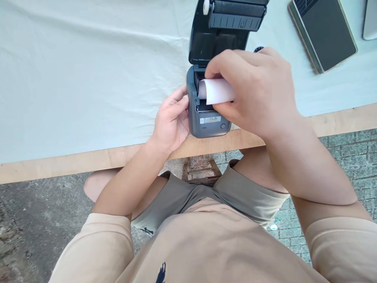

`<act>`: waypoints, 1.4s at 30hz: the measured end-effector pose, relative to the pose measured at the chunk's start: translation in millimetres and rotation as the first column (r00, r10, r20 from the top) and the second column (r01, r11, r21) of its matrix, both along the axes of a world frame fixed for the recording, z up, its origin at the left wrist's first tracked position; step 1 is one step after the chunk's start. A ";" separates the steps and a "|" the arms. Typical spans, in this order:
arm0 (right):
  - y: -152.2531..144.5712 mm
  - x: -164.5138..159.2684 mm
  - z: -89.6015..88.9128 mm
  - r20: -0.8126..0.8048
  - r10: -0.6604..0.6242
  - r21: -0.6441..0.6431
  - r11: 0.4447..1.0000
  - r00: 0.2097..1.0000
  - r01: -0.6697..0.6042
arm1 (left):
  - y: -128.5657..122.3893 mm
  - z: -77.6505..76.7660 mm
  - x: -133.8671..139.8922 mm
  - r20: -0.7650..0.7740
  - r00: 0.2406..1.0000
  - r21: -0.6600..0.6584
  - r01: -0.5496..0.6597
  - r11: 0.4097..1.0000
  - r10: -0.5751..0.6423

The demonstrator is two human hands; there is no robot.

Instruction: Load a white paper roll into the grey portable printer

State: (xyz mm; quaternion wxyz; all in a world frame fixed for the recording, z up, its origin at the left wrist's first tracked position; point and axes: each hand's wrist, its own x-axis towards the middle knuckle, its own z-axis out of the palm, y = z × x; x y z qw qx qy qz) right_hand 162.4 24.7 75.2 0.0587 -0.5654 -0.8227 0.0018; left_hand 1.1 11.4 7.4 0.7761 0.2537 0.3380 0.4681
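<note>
A dark grey label printer (209, 131) stands near the table's front edge with its lid (219, 43) raised and tipped back. Inside its bay is a white paper roll (219, 91), partly covered by my fingers. My right hand (256, 86) comes over the printer from the right, thumb and fingers closed round the roll. On the printer's left side, my left hand (173, 118) grips the body, thumb against the wall. A power button and a small sticker show on the printer's front. The roll's right end is hidden behind my right hand.
A dark tablet-like device (325, 33) lies at the back right, and the edge of a grey object (370, 21) shows beyond it. A small round dark object (258, 49) sits behind my right hand. Pale cloth (88, 78) covers the table above its wooden edge (59, 159).
</note>
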 end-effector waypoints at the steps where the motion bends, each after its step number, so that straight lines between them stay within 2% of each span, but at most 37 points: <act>1: -3.5 2.5 -2.0 -0.035 0.009 0.048 0.999 0.999 -0.007 | 0.0 -0.1 0.2 0.006 1.000 -0.001 0.000 1.000 0.000; 3: -11.4 8.3 -7.0 -0.106 0.079 0.179 0.982 0.991 -0.059 | 0.0 -0.6 0.1 0.001 1.000 -0.001 -0.003 1.000 0.003; 5: -19.1 13.2 -12.7 -0.158 0.204 0.318 0.937 0.966 -0.146 | -0.2 -1.4 -0.6 -0.015 1.000 0.005 0.002 1.000 -0.001; 7: -25.0 15.9 -18.2 -0.157 0.306 0.383 0.895 0.939 -0.228 | -0.3 -2.0 -1.6 -0.025 1.000 0.016 0.012 1.000 -0.012; 12: -29.5 17.6 -28.3 -0.138 0.415 0.412 0.850 0.899 -0.329 | 0.3 -0.6 -3.3 0.074 0.997 -0.001 0.027 1.000 -0.027; 21: -26.7 21.6 -34.2 -0.185 0.489 0.402 0.829 0.853 -0.388 | 2.2 1.8 -2.1 0.105 0.994 0.005 0.018 1.000 -0.018; 23: -25.6 22.7 -35.8 -0.198 0.504 0.389 0.828 0.841 -0.405 | 0.9 1.2 -2.1 0.080 0.996 0.032 0.030 0.999 -0.032; 28: -22.7 26.4 -40.6 -0.293 0.587 0.381 0.796 0.755 -0.470 | -2.3 -1.2 -3.2 -0.114 0.992 0.102 0.057 0.993 -0.046; 31: -19.0 28.8 -40.7 -0.434 0.549 0.417 0.825 0.715 -0.380 | -2.0 -4.0 -4.0 -0.161 0.985 0.104 0.071 0.992 -0.054; 34: -11.3 31.9 -38.4 -0.595 0.385 0.485 0.872 0.706 -0.066 | -0.1 -10.0 -4.7 -0.157 0.987 0.121 0.065 0.991 -0.045; 36: -5.7 33.4 -36.7 -0.697 0.229 0.419 0.899 0.680 0.127 | 1.5 -15.2 -4.9 -0.130 0.990 0.164 0.076 0.984 -0.055; 37: -3.5 33.4 -36.3 -0.739 0.163 0.350 0.922 0.654 0.167 | 2.2 -17.7 -5.0 -0.131 0.989 0.168 0.087 0.982 -0.065; 38: -1.8 33.0 -36.2 -0.772 0.120 0.277 0.948 0.625 0.160 | 2.9 -19.8 -5.1 -0.136 0.988 0.172 0.094 0.981 -0.071; 40: 0.2 31.0 -37.3 -0.806 0.088 0.153 0.986 0.586 0.063 | 3.7 -22.7 -5.0 -0.139 0.987 0.180 0.105 0.978 -0.080; 42: 1.1 28.4 -39.6 -0.799 0.130 0.144 0.989 0.587 -0.024 | 4.0 -24.0 -4.7 -0.135 0.988 0.176 0.105 0.979 -0.082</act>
